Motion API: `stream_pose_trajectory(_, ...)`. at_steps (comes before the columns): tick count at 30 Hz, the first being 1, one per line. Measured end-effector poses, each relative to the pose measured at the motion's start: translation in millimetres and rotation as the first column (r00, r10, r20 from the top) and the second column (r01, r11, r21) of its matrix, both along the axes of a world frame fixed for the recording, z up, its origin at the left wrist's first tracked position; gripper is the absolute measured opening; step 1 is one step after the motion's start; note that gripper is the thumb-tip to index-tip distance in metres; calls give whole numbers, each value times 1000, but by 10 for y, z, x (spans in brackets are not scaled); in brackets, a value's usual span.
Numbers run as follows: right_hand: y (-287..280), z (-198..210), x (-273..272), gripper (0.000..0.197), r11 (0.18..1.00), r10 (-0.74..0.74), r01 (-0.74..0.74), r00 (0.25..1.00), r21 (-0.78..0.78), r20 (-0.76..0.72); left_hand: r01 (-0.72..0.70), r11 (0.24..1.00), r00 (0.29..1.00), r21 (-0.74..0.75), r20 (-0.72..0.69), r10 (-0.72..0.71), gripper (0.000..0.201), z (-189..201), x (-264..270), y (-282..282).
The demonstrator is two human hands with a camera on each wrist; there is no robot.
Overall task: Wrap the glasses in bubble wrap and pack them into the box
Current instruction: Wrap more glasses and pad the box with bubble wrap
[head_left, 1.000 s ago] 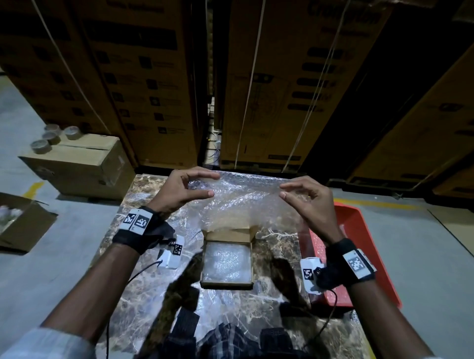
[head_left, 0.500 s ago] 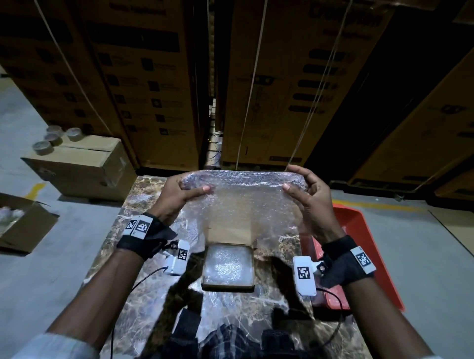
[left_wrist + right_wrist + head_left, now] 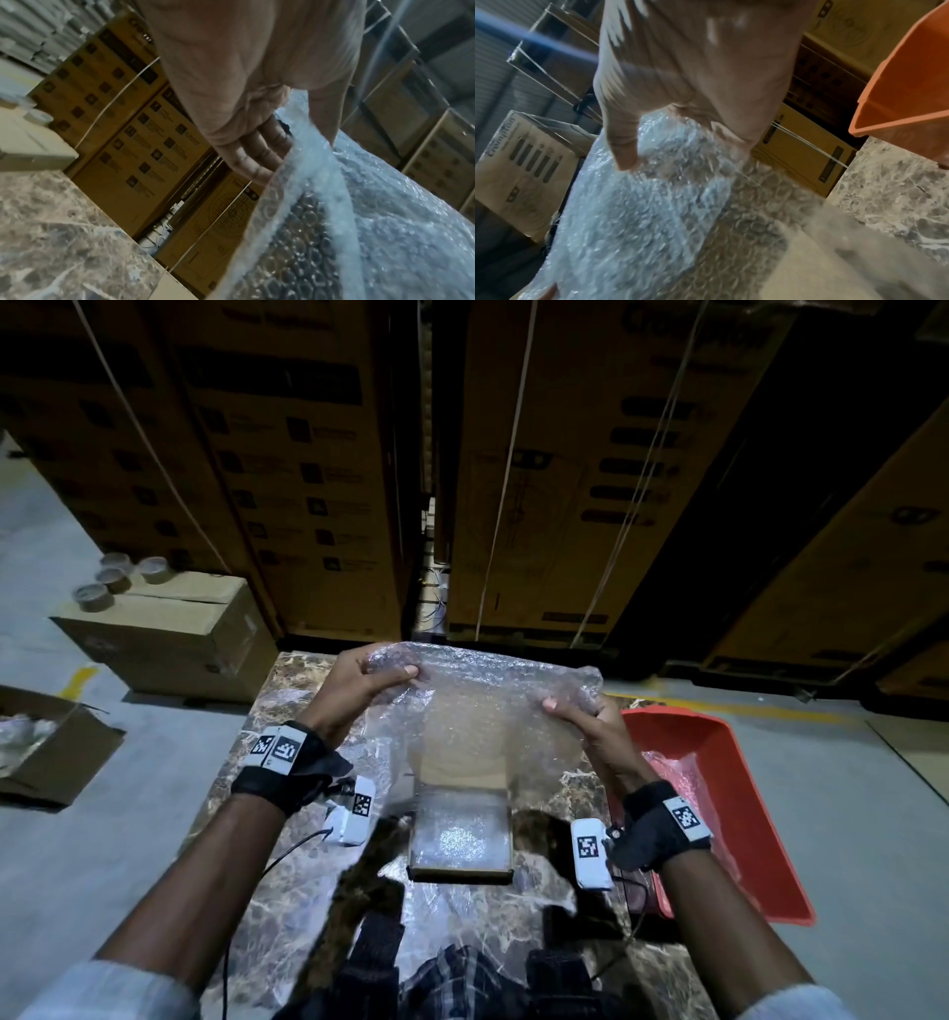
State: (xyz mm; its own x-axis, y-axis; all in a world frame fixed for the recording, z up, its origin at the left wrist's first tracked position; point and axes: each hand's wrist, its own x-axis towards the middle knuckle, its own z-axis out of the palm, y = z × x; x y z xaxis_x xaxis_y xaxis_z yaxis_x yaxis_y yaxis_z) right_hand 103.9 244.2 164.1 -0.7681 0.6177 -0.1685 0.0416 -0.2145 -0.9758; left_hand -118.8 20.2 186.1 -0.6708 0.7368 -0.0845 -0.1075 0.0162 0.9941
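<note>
A sheet of clear bubble wrap [image 3: 482, 706] is held up over the marble table [image 3: 287, 906], its top edge rolled over. My left hand [image 3: 369, 680] pinches the roll's left end, thumb in front and fingers behind; the left wrist view shows those fingers [image 3: 259, 154] behind the bubble wrap [image 3: 359, 213]. My right hand [image 3: 580, 716] grips the right end, and its thumb [image 3: 623, 146] presses the bubble wrap [image 3: 641, 203]. Below the sheet a small open cardboard box [image 3: 459, 870] holds a bubble-wrapped bundle. No bare glass is visible.
A red plastic tray [image 3: 729, 793] with pink wrap stands at the table's right edge. On the floor at left sit a closed carton [image 3: 169, 634] topped with tape rolls [image 3: 92, 595] and an open carton [image 3: 46, 752]. Tall stacked cartons [image 3: 565, 469] wall the far side.
Both hands have rolled the sheet's top edge further over and tightened their grip on its ends; the right hand has dropped a little.
</note>
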Motion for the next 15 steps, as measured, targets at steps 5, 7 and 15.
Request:
stream_pose_trajectory(5,21,106,-45,78,994,-6,6,1000,-113,-1,-37,999,994,25,99,35,62,-143,0,-1)
stream_pose_trajectory(7,27,134,-53,92,990,-38,39,999,-138,11,-11,998,991,-55,130,18,72,-230,71,41)
stream_pose_trajectory(15,15,194,106,57,996,15,-26,992,85,126,-56,998,954,15,296,49,35,-484,252,136)
